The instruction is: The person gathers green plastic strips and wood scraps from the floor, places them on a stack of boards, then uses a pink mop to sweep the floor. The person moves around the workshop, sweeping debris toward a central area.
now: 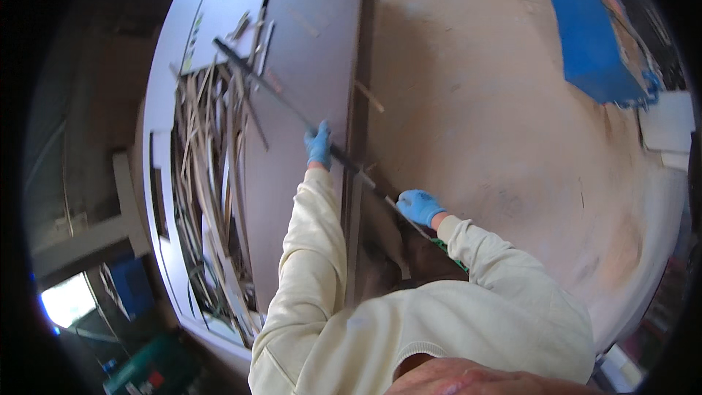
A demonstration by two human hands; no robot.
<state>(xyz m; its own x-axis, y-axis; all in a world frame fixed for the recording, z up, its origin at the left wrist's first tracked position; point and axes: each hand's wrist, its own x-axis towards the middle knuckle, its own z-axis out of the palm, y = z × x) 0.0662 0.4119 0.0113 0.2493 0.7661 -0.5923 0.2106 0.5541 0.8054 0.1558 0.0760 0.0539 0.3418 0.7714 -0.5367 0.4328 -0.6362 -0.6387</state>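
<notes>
A long, thin dark strip (274, 89) runs slantwise across the table edge, from over the far left down toward my body. My left hand (319, 145), in a blue glove, is closed around its middle, above the brown board (307, 51). Nearer my body, my right hand (418, 207), also in a blue glove, is closed at the strip's near part, beyond the table's edge. What the strip is made of cannot be told. Left of it, a heap of narrow offcut strips (212, 146) lies in an opening in a white panel (162, 95).
A small wooden sliver (370, 96) sticks out past the board's right edge. On the dusty floor (497, 117) at the far right stands a blue bin (592, 40). Something green (447, 250) shows beneath my right forearm. A dark green object (150, 367) stands at lower left.
</notes>
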